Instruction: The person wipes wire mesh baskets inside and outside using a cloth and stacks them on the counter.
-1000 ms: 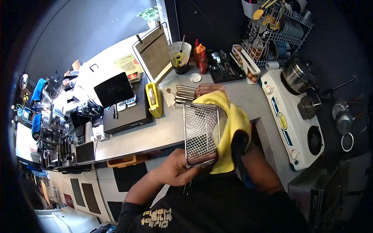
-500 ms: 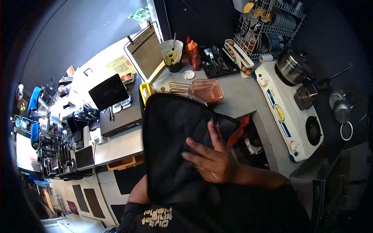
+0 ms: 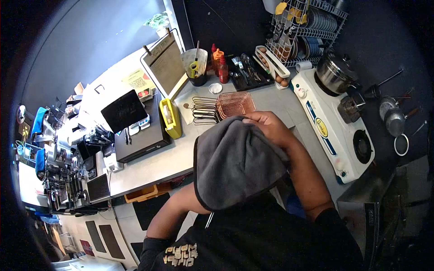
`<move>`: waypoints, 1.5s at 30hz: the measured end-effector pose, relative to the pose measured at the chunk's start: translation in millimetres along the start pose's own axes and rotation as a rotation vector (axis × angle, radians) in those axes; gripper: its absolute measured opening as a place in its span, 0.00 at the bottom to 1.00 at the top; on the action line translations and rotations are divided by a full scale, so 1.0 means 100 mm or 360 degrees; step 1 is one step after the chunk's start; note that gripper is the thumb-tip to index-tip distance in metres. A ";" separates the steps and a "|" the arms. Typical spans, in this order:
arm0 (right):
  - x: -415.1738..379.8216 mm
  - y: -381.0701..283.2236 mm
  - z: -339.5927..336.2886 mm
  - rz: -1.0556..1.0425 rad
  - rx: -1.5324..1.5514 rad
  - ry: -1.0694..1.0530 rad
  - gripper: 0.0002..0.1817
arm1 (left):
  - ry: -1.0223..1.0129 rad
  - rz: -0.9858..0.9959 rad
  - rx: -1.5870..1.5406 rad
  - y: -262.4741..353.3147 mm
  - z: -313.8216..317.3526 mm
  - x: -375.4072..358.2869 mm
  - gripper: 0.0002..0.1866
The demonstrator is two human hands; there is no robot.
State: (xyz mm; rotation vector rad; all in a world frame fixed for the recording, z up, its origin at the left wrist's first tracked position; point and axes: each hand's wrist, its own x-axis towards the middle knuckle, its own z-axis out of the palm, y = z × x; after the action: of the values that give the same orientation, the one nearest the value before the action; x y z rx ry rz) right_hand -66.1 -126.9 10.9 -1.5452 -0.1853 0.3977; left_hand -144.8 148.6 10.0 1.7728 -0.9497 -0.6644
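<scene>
A dark grey cloth (image 3: 237, 162) with a black edge hangs in front of my chest, above the counter's front edge. My right hand (image 3: 269, 127) pinches its upper right corner. The cloth covers my left hand, and only the forearm shows at its lower left. Just beyond the cloth, on the counter, are a copper wire basket (image 3: 236, 105) and several black wire handles (image 3: 205, 110).
At the right stands a white gas stove (image 3: 325, 131) with a steel pot (image 3: 337, 72). Behind are sauce bottles (image 3: 223, 68), a cutlery tray (image 3: 247, 74), eggs (image 3: 282, 81) and a dish rack (image 3: 312, 34). A yellow tape dispenser (image 3: 170, 118) and a tablet (image 3: 124, 110) are left.
The cloth has turned from its black side to its grey side. My right hand has gone from lying spread on it to pinching its upper corner, farther forward.
</scene>
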 end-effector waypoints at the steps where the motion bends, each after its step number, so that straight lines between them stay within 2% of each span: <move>1: 0.04 0.09 -0.03 0.0027 0.0145 0.0064 0.15 | -0.0022 0.0089 0.0108 -0.07 0.02 0.00 0.29; 2: 0.07 0.19 -0.06 0.0053 0.0290 0.0130 0.16 | -0.0046 0.0180 0.0218 -0.10 0.03 0.01 0.27; 5: 0.09 0.49 -0.19 -0.0171 0.0785 0.0277 0.18 | -0.0131 0.0282 -0.0045 0.11 -0.01 0.14 0.23; 6: 0.10 0.62 -0.20 -0.0165 0.1028 0.0226 0.22 | -0.0062 0.0354 -0.0097 0.10 0.01 0.13 0.21; 9: -0.26 0.25 0.15 0.0044 0.1654 0.0003 0.24 | 0.0024 0.0306 -0.0189 -0.05 0.03 0.13 0.21; 10: -0.39 0.26 0.31 -0.0179 0.1487 -0.0040 0.29 | 0.0023 0.0345 -0.0194 -0.08 0.04 0.13 0.19; 13: -0.60 0.19 0.13 -0.0162 0.0432 -0.0112 0.29 | -0.0064 0.0372 -0.0384 0.19 0.05 0.06 0.16; 17: -0.74 0.69 -0.04 0.0687 0.1692 -0.0224 0.20 | -0.0346 0.0660 -0.0516 0.28 0.10 0.11 0.15; 18: -0.77 0.66 0.16 0.0561 0.1116 0.0044 0.19 | -0.0358 0.0609 -0.0461 0.27 0.12 0.13 0.12; 19: -0.70 0.80 0.20 0.0704 0.1002 0.0168 0.20 | -0.0248 0.0631 -0.0394 0.29 0.13 0.15 0.11; 20: -0.69 0.86 0.17 0.0722 0.2113 -0.0152 0.23 | -0.0136 0.0656 -0.0325 0.32 0.13 0.18 0.11; 21: -0.71 0.63 0.23 0.0462 0.2161 -0.0311 0.27 | -0.0021 0.0682 -0.0257 0.33 0.12 0.21 0.10; 23: -0.76 0.17 0.35 -0.0067 0.2269 -0.0629 0.35 | -0.0021 0.0499 -0.0253 0.27 0.06 0.16 0.09; 25: -0.75 0.25 0.36 0.0102 0.2166 -0.0197 0.34 | -0.0023 0.0339 -0.0210 0.20 0.07 0.13 0.09; 26: -0.67 0.47 0.28 -0.0039 0.1885 -0.0142 0.33 | -0.0029 0.0202 -0.0238 0.11 0.08 0.11 0.11; 29: -0.68 0.33 0.34 -0.0152 0.1843 -0.0092 0.31 | 0.0254 0.0103 -0.1013 0.09 0.19 0.13 0.17; 30: -0.73 0.21 0.42 -0.0162 0.1673 0.0011 0.30 | 0.0121 0.0079 -0.1399 -0.20 0.17 0.12 0.33; 31: -0.81 0.15 0.50 -0.0403 0.0971 0.0204 0.28 | 0.0356 0.0138 -0.1239 -0.18 0.24 0.15 0.39; 33: -0.75 0.22 0.68 -0.0455 0.0296 0.0569 0.26 | 0.0813 0.0245 -0.0894 -0.06 0.40 0.21 0.51; 34: -0.76 0.19 0.70 -0.0430 0.0369 0.0546 0.27 | 0.0852 0.0282 -0.0272 0.08 0.31 0.23 0.60; 35: -0.77 0.15 0.72 -0.0405 0.0442 0.0526 0.29 | 0.0856 0.0445 0.0263 0.06 0.21 0.21 0.59; 37: -0.76 -0.04 0.74 -0.0286 0.0725 0.0422 0.34 | 0.1034 0.0418 -0.0428 0.14 0.31 0.31 0.54; 38: -0.77 -0.05 0.81 0.0027 0.1262 0.0305 0.40 | 0.0930 0.0405 -0.0741 0.18 0.29 0.30 0.48; 39: -0.79 -0.01 0.84 0.0096 0.1374 0.0226 0.40 | 0.0953 0.0385 -0.0861 0.13 0.26 0.26 0.45; 41: -0.83 0.18 0.90 0.0222 0.1594 0.0062 0.42 | 0.0966 0.0356 -0.1114 0.11 0.20 0.19 0.45; 42: -0.81 0.38 0.90 -0.0128 0.1357 -0.0214 0.41 | 0.1082 0.0439 -0.1267 0.01 0.23 0.21 0.46; 43: -0.83 0.38 0.94 -0.0149 0.0823 0.0098 0.38 | 0.1092 0.0370 -0.1310 0.03 0.21 0.21 0.47; 45: -0.81 0.50 0.91 -0.0257 0.0720 0.0118 0.35 | 0.1192 0.0245 -0.1203 0.05 0.21 0.22 0.55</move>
State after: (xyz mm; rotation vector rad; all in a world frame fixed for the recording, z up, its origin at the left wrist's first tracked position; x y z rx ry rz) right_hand -180.1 -72.0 -25.7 -1.0889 -0.1488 0.2331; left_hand -150.8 118.2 6.8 1.0968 -0.2451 -0.1678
